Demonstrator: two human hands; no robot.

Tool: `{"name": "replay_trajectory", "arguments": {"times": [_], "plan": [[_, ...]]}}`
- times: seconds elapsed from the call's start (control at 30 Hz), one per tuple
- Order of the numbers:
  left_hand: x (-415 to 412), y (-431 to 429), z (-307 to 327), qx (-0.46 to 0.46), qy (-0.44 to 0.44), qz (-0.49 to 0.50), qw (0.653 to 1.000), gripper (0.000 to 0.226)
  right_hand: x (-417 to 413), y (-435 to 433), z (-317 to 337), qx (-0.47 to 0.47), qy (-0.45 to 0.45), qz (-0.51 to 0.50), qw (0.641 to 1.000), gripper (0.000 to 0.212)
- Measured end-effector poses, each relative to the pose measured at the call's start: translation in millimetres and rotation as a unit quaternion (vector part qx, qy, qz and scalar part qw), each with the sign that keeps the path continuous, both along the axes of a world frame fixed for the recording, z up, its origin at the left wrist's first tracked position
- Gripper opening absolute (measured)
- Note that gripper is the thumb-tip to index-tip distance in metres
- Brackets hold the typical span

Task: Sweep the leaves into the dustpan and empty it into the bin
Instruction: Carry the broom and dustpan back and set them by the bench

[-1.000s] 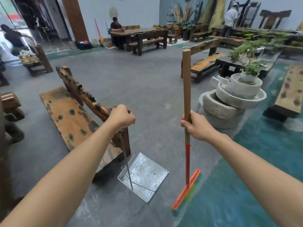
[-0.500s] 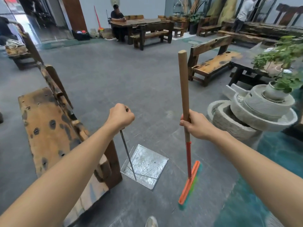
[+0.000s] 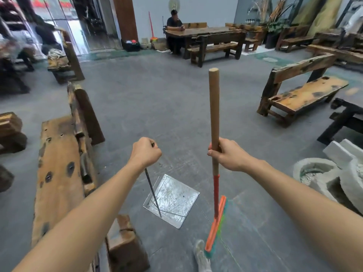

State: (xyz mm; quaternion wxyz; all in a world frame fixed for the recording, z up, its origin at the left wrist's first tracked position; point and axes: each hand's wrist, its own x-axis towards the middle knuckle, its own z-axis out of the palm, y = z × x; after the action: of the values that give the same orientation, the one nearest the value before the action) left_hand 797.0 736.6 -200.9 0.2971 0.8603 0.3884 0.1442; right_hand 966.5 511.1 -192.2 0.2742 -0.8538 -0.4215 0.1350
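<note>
Head view: the left hand point(image 3: 146, 153) is a closed fist around the top of a thin dark metal rod point(image 3: 152, 191), which slants down to a shiny square metal dustpan point(image 3: 172, 200) lying flat above the grey floor point(image 3: 157, 107). The right hand point(image 3: 227, 154) grips the wooden handle point(image 3: 214, 107) of a broom, held nearly upright; its orange head point(image 3: 216, 224) with green bristles sits just right of the dustpan. A light shoe point(image 3: 201, 256) shows beside the broom head. A long wooden bench point(image 3: 59, 173) lies to the left, stone basins point(image 3: 330, 179) to the right.
</note>
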Motion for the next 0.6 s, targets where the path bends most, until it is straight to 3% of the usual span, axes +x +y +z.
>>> {"name": "replay_trajectory", "arguments": {"times": [0.2,0.23,0.3,0.33,0.5,0.53,0.6], "plan": [[53.2,67.3,-28.3,-0.019,0.047,-0.004,0.999,0.033,66.8,85.9,-28.8,-0.033,0.002,0.069,0.997,0.012],[78.4,118.5,-40.8,-0.022,0.057,0.030,0.998,0.034,108.3,153.4,-43.3,-0.039,0.013,0.108,0.993,0.011],[82.0,126.0,-43.3,-0.021,0.073,0.016,0.997,0.037,114.3,166.3,-45.5,-0.037,0.018,0.108,0.993,0.011],[89.8,162.7,-57.3,-0.025,0.086,0.035,0.995,0.040,138.2,222.2,-60.5,-0.048,0.023,0.138,0.989,0.010],[98.9,202.0,-71.0,-0.087,0.115,0.016,0.989,0.041,157.4,280.8,-82.9,-0.084,0.049,0.177,0.979,0.007],[98.7,255.9,-86.6,-0.091,0.123,0.046,0.987,0.040,168.7,350.9,-102.8,-0.100,0.037,0.220,0.970,0.006],[105.3,264.4,-89.6,-0.094,0.148,0.019,0.984,0.041,173.2,357.5,-104.2,-0.112,0.044,0.222,0.968,0.005]]}}
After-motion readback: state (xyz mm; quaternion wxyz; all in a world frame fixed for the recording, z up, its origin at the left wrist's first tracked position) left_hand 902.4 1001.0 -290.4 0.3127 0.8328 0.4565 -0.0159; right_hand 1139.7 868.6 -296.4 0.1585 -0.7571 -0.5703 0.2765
